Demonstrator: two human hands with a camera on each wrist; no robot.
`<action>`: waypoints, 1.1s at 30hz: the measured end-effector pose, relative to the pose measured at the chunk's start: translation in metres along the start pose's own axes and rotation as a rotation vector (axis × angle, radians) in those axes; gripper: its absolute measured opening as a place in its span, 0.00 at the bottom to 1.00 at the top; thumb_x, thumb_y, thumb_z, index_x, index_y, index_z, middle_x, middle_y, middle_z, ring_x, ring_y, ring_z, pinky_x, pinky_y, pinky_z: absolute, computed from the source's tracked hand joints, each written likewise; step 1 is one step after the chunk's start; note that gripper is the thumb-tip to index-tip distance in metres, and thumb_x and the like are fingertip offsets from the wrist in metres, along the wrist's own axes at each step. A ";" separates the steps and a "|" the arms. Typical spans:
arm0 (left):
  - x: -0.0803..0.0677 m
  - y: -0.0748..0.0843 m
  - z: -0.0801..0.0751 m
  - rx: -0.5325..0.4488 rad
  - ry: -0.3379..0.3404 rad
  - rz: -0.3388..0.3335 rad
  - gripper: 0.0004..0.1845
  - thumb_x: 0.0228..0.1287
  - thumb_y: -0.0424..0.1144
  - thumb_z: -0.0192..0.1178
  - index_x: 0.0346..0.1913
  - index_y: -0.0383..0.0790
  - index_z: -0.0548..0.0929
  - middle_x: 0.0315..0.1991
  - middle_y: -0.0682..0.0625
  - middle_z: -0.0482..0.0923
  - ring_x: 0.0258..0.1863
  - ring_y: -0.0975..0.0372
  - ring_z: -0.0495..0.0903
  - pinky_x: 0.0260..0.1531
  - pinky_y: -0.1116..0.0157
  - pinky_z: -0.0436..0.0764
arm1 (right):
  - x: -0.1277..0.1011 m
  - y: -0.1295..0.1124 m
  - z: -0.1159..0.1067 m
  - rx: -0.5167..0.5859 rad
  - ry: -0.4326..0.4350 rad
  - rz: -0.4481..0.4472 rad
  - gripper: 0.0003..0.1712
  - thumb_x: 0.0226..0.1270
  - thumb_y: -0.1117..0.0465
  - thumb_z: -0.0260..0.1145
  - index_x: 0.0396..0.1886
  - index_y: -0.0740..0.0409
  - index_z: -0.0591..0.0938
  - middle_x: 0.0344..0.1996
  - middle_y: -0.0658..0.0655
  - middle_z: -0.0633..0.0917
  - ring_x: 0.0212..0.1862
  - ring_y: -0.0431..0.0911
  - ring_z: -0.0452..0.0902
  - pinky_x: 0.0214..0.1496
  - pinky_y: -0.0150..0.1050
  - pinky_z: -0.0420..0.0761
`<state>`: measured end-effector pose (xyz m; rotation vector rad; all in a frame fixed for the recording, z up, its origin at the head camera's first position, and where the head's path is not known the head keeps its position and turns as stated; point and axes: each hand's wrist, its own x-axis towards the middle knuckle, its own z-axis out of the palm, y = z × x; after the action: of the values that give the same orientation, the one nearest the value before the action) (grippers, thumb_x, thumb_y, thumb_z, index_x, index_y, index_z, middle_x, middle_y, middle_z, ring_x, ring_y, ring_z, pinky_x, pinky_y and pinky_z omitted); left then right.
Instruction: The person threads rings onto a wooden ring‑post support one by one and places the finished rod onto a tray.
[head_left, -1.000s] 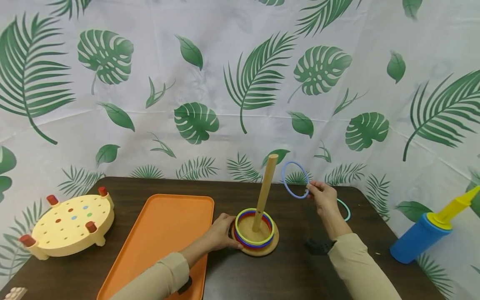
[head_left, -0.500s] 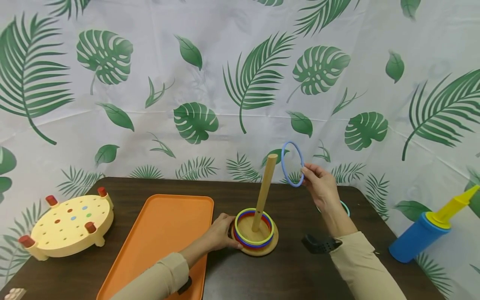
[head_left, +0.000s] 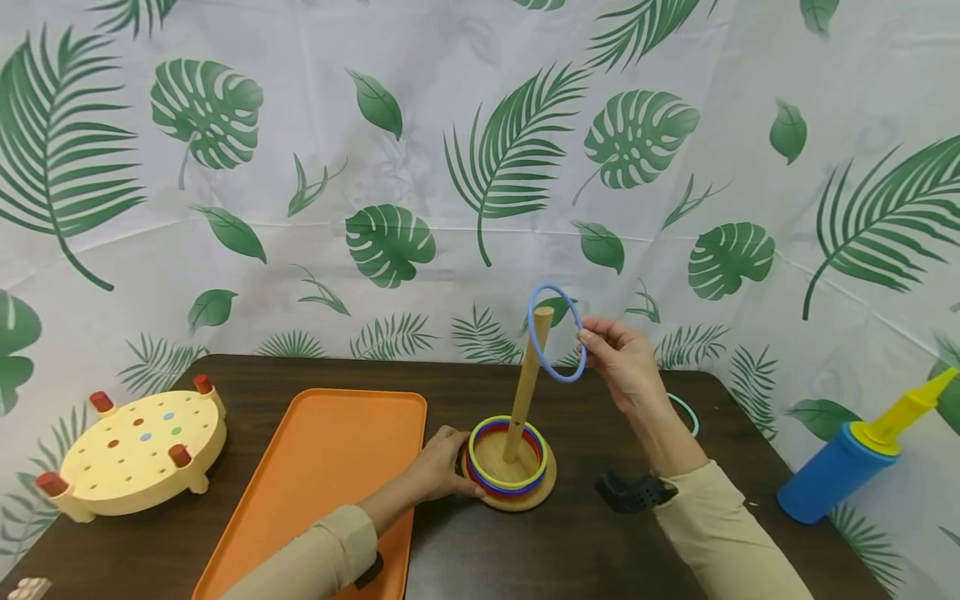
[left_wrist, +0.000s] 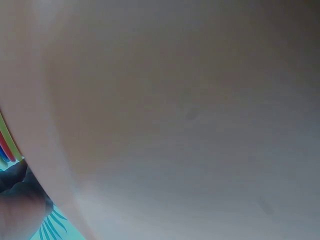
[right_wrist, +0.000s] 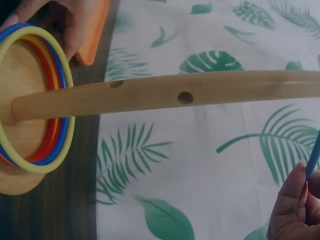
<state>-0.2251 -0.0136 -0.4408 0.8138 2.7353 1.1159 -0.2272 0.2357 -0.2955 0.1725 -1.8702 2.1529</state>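
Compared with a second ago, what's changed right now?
The right hand, pinching the thin periwinkle-blue ring, has moved left and up, bringing it near the top of the round wooden peg; whether it encircles the peg is unclear. Nothing newly grasped or released. Unchanged: left hand holding the stacked yellow, blue and red rings; flat orange tray.

We take this for a staged play corner, though we cannot tell what room holds it. A leafy cloth rises beyond the table, along its back, left and right edges. On that surface we see a peg with rings, a cream board near the left edge and a pump at the right.
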 end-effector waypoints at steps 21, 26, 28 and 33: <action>-0.001 0.000 -0.002 0.009 0.020 0.029 0.42 0.37 0.42 0.79 0.57 0.26 0.73 0.47 0.39 0.71 0.47 0.51 0.71 0.50 0.51 0.73 | -0.017 0.086 -0.007 -0.434 -0.096 0.227 0.15 0.63 0.70 0.61 0.46 0.79 0.77 0.22 0.49 0.79 0.23 0.35 0.74 0.26 0.28 0.77; 0.000 -0.001 -0.002 0.005 0.021 0.031 0.42 0.37 0.43 0.78 0.58 0.27 0.73 0.48 0.39 0.71 0.48 0.50 0.71 0.51 0.51 0.72 | -0.020 0.100 -0.007 -0.476 -0.116 0.263 0.13 0.62 0.71 0.62 0.42 0.78 0.79 0.21 0.50 0.78 0.23 0.37 0.73 0.25 0.29 0.76; 0.000 -0.001 -0.003 0.003 0.021 0.030 0.43 0.37 0.43 0.78 0.58 0.26 0.73 0.48 0.39 0.71 0.48 0.50 0.70 0.51 0.51 0.72 | -0.020 0.103 -0.006 -0.495 -0.113 0.276 0.12 0.61 0.71 0.62 0.41 0.77 0.79 0.21 0.50 0.78 0.23 0.37 0.72 0.26 0.30 0.76; 0.000 0.000 -0.003 0.000 0.014 0.032 0.42 0.38 0.43 0.78 0.58 0.26 0.73 0.48 0.39 0.70 0.49 0.50 0.70 0.52 0.51 0.72 | -0.021 0.109 -0.006 -0.530 -0.112 0.290 0.11 0.61 0.70 0.63 0.40 0.76 0.80 0.21 0.48 0.77 0.22 0.38 0.71 0.27 0.34 0.77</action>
<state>-0.2258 -0.0157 -0.4388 0.8560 2.7427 1.1319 -0.2383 0.2255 -0.4052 -0.0982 -2.5889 1.7473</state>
